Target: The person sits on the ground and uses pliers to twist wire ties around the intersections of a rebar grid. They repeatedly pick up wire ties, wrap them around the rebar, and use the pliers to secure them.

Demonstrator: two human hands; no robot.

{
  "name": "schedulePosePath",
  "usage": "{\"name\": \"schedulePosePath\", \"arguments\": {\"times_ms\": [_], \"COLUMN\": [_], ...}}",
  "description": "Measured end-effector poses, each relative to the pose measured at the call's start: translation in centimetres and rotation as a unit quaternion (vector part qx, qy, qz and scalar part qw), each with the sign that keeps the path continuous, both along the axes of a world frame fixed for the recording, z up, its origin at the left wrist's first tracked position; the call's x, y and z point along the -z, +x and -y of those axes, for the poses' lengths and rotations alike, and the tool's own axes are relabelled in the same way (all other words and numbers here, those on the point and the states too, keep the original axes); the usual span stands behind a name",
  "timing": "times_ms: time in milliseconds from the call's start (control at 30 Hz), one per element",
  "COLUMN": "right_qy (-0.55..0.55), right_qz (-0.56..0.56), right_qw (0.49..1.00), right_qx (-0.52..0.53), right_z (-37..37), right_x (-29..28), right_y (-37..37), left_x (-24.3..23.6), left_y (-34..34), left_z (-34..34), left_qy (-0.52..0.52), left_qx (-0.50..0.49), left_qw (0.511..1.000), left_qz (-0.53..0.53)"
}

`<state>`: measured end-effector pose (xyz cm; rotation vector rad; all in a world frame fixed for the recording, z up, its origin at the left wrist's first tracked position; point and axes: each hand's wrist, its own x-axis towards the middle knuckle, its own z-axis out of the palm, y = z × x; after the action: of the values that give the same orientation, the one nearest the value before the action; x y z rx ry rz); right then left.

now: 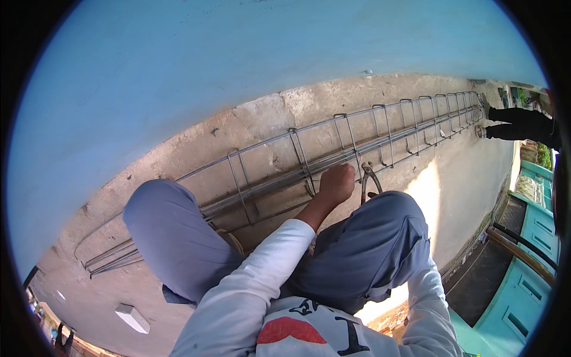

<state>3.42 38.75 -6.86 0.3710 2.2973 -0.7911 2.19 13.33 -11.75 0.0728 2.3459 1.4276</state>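
A long steel rebar cage [385, 140], made of straight bars with square stirrups, lies diagonally across the concrete floor [452, 184] in front of my bent knees. My left hand [337, 183] is closed in a fist at the cage's near side; what it grips is hidden. Just right of it, metal end-cutting pincers [369, 171] stand upright with jaws by a stirrup. My right hand [373, 195] grips their handles, mostly hidden behind my right knee.
A blue wall [267, 35] runs along the far side. A person's dark-trousered legs [514, 125] stand by the cage's far right end. Turquoise panels [532, 238] and wooden poles [520, 259] line the right. A pale block [131, 316] lies at lower left.
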Motion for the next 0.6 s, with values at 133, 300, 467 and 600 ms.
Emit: {"name": "schedulePosePath", "arguments": {"times_ms": [133,300,467,600], "right_qy": [-0.019,-0.031,-0.041,-0.043], "right_qz": [-0.050,-0.085,-0.095,-0.095], "right_qw": [0.998,0.995,0.993,0.991], "right_qx": [0.013,0.051,0.065,0.082], "right_z": [1.2,0.4,0.1,-0.2], "right_x": [2.0,4.0,4.5,4.6], "right_y": [1.1,3.0,3.6,4.5], "left_x": [1.2,-1.3,-1.9,-3.6], "left_y": [-1.8,-8.2,-8.0,-3.9], "left_z": [-0.6,6.4,3.2,-2.3], "left_qy": [-0.070,-0.123,-0.092,-0.092], "left_qx": [0.010,0.004,-0.016,0.078], "left_qw": [0.996,0.992,0.995,0.993], "left_qz": [0.057,-0.039,-0.039,0.009]}}
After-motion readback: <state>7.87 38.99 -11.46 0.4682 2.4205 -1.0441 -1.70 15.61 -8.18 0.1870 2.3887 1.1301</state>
